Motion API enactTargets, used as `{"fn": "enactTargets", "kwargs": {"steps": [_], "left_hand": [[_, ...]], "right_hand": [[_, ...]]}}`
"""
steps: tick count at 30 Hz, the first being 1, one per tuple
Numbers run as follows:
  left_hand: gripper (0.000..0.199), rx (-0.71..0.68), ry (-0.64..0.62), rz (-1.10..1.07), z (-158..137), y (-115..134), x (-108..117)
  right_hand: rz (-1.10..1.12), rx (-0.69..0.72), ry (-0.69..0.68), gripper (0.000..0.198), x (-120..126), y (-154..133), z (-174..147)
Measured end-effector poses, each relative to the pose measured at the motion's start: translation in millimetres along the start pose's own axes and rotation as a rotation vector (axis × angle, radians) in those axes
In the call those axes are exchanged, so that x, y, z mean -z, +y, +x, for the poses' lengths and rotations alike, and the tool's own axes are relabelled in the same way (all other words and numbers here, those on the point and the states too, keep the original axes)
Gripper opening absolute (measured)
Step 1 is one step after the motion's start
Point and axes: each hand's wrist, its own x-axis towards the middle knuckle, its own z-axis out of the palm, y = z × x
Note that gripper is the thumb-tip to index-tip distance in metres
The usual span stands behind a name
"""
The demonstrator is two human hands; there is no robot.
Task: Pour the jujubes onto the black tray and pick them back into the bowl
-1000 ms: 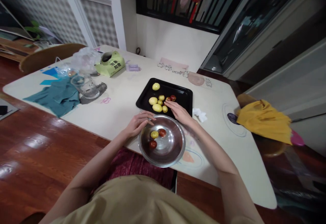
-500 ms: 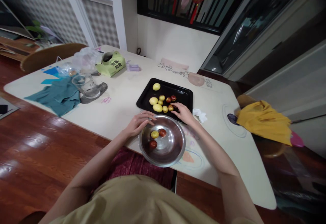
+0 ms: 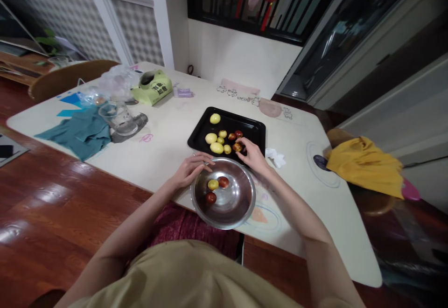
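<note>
My left hand (image 3: 194,168) lies over the upper left rim of a shiny metal bowl (image 3: 241,205), its fingers hooked across the edge. Two red-brown jujubes (image 3: 223,182) and one yellow jujube (image 3: 213,185) sit inside the bowl. Above it, my right hand (image 3: 254,155) pinches a mottled red-brown jujube (image 3: 237,147) between thumb and fingertips, over a black tray (image 3: 199,133). Two darker red jujubes (image 3: 235,135) lie just beyond those fingers. Several yellow-green fruits (image 3: 216,148) of differing sizes are spread on the tray's left half.
A crumpled white tissue (image 3: 276,157) lies right of the tray. Leftward on the table are a glass jug (image 3: 121,119), a teal cloth (image 3: 79,133), a green tissue box (image 3: 154,87) and plastic bags (image 3: 117,81). Yellow cloth (image 3: 366,165) covers a chair at right.
My right hand has closed around the mottled jujube and shifted it slightly to the right, away from the yellow fruit beside it. My left hand stays on the bowl rim.
</note>
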Motion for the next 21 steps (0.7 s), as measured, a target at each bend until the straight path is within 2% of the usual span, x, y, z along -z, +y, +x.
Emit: {"fn": "enactTargets", "kwargs": {"steps": [4,7,9,12,14,21], "left_hand": [[0.047,0.005,-0.003,0.001,-0.3,0.4,0.1],[0.048,0.01,-0.002,-0.003,-0.2,0.0,-0.1],[0.048,0.015,0.002,-0.006,-0.1,-0.4,-0.2],[0.049,0.02,0.006,-0.01,-0.1,-0.8,-0.4],[0.049,0.019,0.004,-0.007,0.0,-0.8,-0.3],[0.048,-0.004,0.0,0.0,0.9,0.2,0.1]], "right_hand": [[0.021,0.201,-0.103,0.029,24.0,-45.4,-8.4],[0.004,0.331,-0.339,0.029,37.2,-79.8,-18.9],[-0.022,0.371,-0.5,0.03,40.2,-96.4,-26.0],[-0.065,0.371,-0.685,0.033,37.3,-110.2,-34.1],[-0.091,0.353,-0.762,0.036,33.1,-114.2,-37.4],[-0.196,0.264,-0.874,0.035,21.1,-119.8,-42.7]]}}
